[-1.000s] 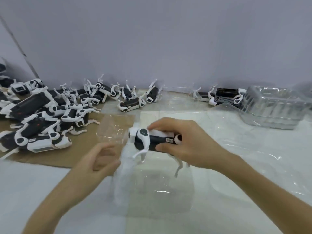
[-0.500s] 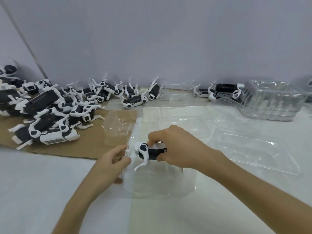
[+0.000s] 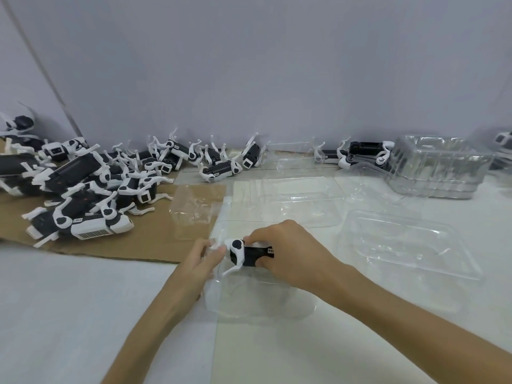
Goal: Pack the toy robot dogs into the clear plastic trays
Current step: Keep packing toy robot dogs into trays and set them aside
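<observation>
The toy robot dog is in your right hand, fingers and thumb curled round its black body. You hold it just over the left end of the clear tray in front of you, and it does not look seated yet. Your left hand pinches that tray's left rim. An empty tray lies to the right, a farther tray lies behind, and a stack of trays stands near the wall. A large pile of dogs waits on the cardboard. No filled tray shows, so I judge most of the packing is yet to do.
</observation>
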